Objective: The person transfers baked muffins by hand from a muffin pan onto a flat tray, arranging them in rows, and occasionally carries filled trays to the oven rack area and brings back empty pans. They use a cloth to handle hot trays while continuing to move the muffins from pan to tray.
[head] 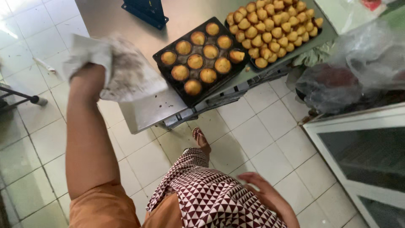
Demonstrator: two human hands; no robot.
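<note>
My left hand (86, 71) is raised at the upper left, wrapped in a stained white cloth (122, 71) that hangs over the near corner of a steel table (147, 109). To the right of the cloth sits a dark muffin tin (200, 59) holding several golden muffins. Behind it a second tray (274, 27) is piled with many small golden cakes. My right hand (263, 192) hangs low at my side over a patterned skirt, fingers loosely apart, holding nothing.
White tiled floor (253, 139) lies below the table. A white glass-fronted cabinet (363, 156) stands at the right, with clear plastic bags (358, 63) above it. A dark blue object (145, 10) rests on the table's far side. My sandalled foot (200, 139) steps beside the table.
</note>
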